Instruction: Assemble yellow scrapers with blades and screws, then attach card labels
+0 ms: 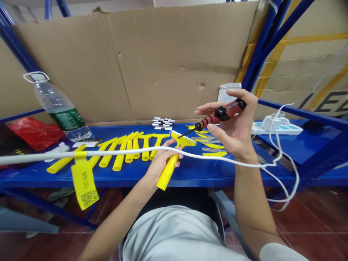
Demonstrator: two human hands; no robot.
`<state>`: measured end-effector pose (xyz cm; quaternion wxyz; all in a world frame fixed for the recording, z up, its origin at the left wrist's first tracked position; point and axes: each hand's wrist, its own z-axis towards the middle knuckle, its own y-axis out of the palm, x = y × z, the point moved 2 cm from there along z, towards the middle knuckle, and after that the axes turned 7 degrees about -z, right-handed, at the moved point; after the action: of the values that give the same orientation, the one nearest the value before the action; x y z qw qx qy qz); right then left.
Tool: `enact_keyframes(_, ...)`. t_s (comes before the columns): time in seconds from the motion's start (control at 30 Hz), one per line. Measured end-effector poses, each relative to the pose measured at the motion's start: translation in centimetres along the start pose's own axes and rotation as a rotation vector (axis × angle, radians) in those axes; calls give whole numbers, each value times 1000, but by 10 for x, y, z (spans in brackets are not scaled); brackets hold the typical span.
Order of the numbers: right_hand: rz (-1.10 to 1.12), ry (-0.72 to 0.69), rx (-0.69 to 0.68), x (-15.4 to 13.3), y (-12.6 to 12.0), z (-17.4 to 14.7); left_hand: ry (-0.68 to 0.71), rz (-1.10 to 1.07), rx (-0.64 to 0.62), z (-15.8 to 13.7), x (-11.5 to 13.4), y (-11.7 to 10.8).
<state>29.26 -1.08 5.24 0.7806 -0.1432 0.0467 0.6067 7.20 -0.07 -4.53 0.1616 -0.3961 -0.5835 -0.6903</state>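
Observation:
My left hand [163, 159] is wrapped round the handle of a yellow scraper [169, 170], its wide head tilted up and away from me. In my right hand [239, 127] is a red and black screwdriver [224, 113], gripped between thumb and fingers. The thin shaft slants down to the left, its tip at the scraper head; whether it sits in a screw I cannot tell. Behind my left hand, several more yellow scraper handles [119, 154] lie in a row on the blue table [190, 177]. Yellow strips and thin flat blades [213, 146] lie beyond the scraper to the right.
A white cable [119, 151] with a yellow tag [85, 181] crosses in front of the view. At the left stand a water bottle [66, 114] and a red plastic bag [35, 132]. Small white packs [163, 123] are stacked at the back. A power strip [288, 127] lies right.

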Motion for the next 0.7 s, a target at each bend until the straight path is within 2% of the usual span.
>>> enact_keyframes(0.1, -16, 13, 3, 1, 1, -1, -2, -17, -2, -1, 1, 1)
enact_keyframes(0.27, -100, -4, 115, 3, 1, -3, -6, -10, -12, -1, 0, 2)
enact_keyframes(0.5, -38, 16, 15, 0, 2, -2, 5, -17, 33, -1, 1, 4)
enact_keyframes(0.7, -120, -34, 114, 5, 1, -3, 2, -6, 23, -1, 1, 4)
